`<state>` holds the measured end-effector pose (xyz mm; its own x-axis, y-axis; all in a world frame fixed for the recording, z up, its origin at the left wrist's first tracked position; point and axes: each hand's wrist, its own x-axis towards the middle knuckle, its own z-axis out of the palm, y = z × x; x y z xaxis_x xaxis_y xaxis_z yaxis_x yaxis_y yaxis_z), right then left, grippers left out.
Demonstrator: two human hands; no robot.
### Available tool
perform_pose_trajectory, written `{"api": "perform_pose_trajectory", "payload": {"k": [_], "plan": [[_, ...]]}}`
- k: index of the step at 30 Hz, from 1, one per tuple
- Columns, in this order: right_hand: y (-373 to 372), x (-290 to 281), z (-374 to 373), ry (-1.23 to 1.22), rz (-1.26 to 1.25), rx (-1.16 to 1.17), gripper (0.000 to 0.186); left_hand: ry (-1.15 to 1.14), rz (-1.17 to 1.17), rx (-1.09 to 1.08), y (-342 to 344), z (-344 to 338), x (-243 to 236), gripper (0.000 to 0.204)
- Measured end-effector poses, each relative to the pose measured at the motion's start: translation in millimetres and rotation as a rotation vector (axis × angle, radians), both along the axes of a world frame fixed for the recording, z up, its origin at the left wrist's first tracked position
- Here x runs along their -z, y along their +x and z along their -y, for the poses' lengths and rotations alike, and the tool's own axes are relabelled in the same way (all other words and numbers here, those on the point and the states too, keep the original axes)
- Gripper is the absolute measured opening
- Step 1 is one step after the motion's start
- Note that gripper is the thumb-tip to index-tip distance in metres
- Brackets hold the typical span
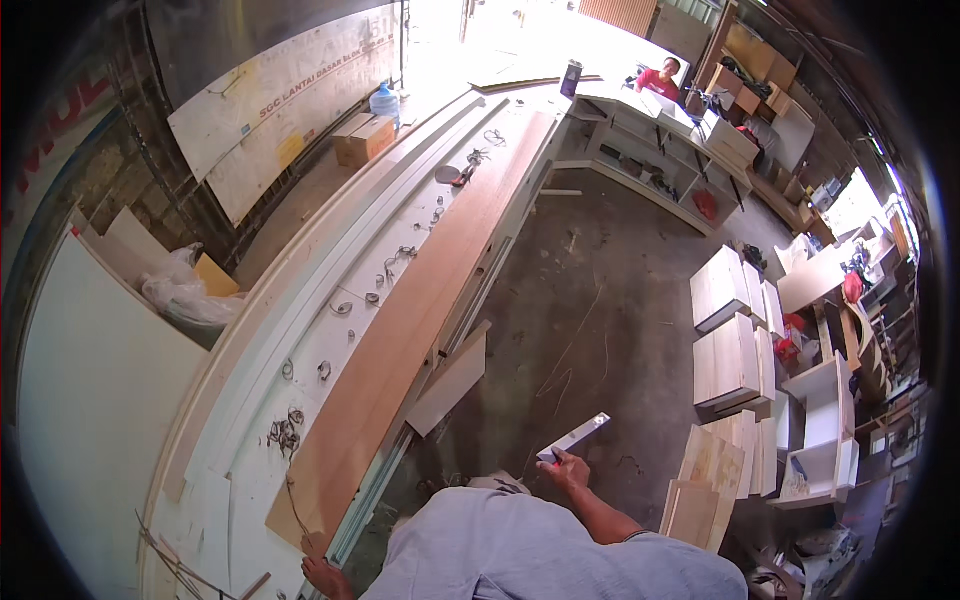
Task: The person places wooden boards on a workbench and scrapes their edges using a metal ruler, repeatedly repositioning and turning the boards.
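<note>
A long brown wooden board runs away from me over a white workbench. At the board's near end is my left hand, closed on its edge with one finger lying over the top. A thin dark wire trails across the board toward that finger; whether the finger touches it is hard to tell. Out over the floor, my right hand is closed around the lower end of a flat silver straight-edged tool with a bit of red at its base. The tool points forward and right, apart from the bench.
Several coiled wires lie along the bench. A short pale panel leans against its right side. Pale drawer boxes stand on the right. Beyond the floor, a person in red is near open shelving.
</note>
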<state>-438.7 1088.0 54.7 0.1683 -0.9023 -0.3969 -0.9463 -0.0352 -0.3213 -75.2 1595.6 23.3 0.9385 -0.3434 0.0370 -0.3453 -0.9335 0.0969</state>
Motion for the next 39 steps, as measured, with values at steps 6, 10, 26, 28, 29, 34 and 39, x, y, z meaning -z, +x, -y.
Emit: {"api": "perform_pose_trajectory", "payload": {"k": [6, 10, 26, 28, 29, 34, 39], "plan": [[8, -6, 3, -0.003, -0.043, 0.128, 0.081, -0.073, -0.219, 0.117, 22, -29, 24, 0.031], [5, -12, 25, 0.022, -0.050, 0.204, 0.081, -0.061, -0.255, 0.115, 33, 1, 22, 0.030], [-57, 12, 284, 0.077, -0.038, 0.202, 0.083, -0.079, -0.857, 0.365, -80, 480, 52, 0.029], [-68, 8, 330, 0.109, -0.043, 0.201, 0.082, -0.032, -0.892, 0.360, -81, 516, 52, 0.029], [-77, 10, 352, 0.082, -0.044, 0.183, 0.082, -0.001, -0.901, 0.356, -83, 530, 52, 0.029], [-91, 18, 453, 0.036, -0.049, 0.268, 0.083, 0.158, -0.932, 0.330, -64, 596, 55, 0.029], [-91, 20, 508, 0.043, -0.011, 0.369, 0.082, 0.303, -0.921, 0.493, -6, 703, 68, 0.029]]}}
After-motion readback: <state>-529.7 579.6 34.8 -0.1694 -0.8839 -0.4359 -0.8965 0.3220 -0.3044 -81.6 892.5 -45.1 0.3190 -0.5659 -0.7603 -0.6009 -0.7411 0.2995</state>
